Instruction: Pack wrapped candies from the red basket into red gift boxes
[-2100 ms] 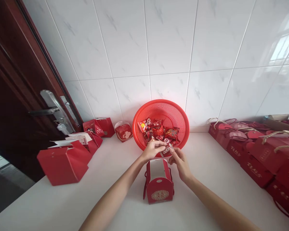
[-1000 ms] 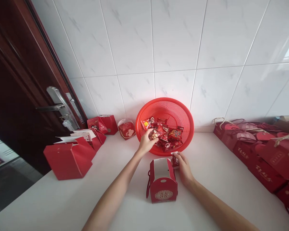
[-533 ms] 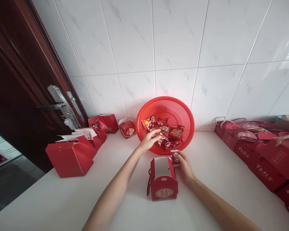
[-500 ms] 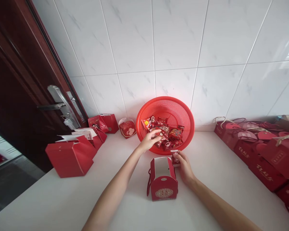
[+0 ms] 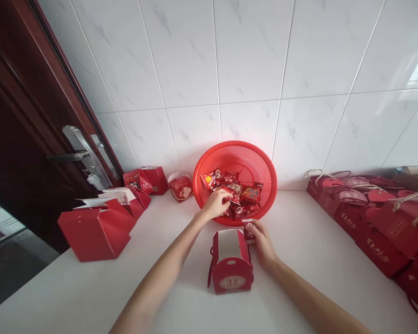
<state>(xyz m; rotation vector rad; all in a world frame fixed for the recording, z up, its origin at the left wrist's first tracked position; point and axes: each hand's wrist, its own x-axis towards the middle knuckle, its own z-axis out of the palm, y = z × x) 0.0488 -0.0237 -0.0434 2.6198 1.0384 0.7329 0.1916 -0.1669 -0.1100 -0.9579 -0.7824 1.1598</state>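
Note:
My left hand [image 5: 216, 204] reaches over the near left rim of a red plastic colander [image 5: 234, 147]. Its fingers are pinched on a red snack packet [image 5: 234, 199] among several other wrapped snacks. Just in front of the colander, my right hand [image 5: 264, 245] grips a small dark-red packet [image 5: 250, 234] with white patterned ends. Between my forearms stands a red gift box [image 5: 231, 273] with an open top, a pale inside and red cord handles at its sides.
Opened red boxes [image 5: 90, 234] stand at the left, near a dark door [image 5: 24, 116] with a metal handle. A small red box [image 5: 180, 187] sits left of the colander. Many red boxes with cords [image 5: 372, 232] are stacked along the right. A tiled wall [image 5: 251, 55] rises behind.
My left hand's fingers have closed on a packet in the colander. My right hand keeps its packet beside the gift box. The view has shifted slightly.

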